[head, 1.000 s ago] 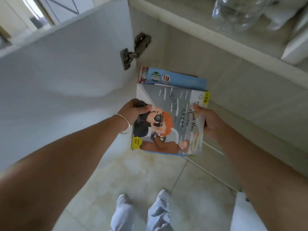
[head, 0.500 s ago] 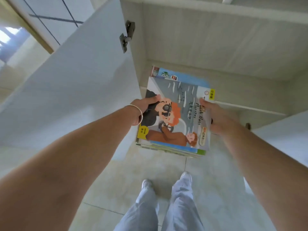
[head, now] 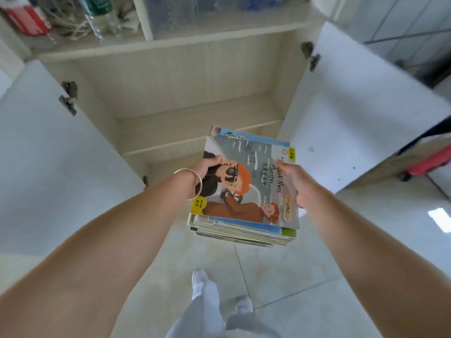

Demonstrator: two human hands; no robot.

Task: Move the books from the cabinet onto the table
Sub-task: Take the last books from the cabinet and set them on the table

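One stack of books (head: 246, 191), count unclear, is gripped by the left hand (head: 207, 167) and right hand (head: 296, 184). Beyond the hands stands an open cabinet (head: 185, 89); below, tiled floor (head: 305, 264).

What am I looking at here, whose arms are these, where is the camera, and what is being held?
There is no machine here. The camera sits on a person's head and looks forward and down, so you see that person's own two bare arms reaching out, and their legs and shoes on the tiled floor below.

The left hand, with a bangle on its wrist, and the right hand each have a grip on one side of a stack of books. The top cover shows a cartoon figure with orange hair and the words Loch Ness Monster. The stack is in the air, resting on nothing.

Ahead is a cabinet with both white doors open. The lower compartment looks bare where it shows. The shelf above holds bottles and other blurred things. No table is in view.
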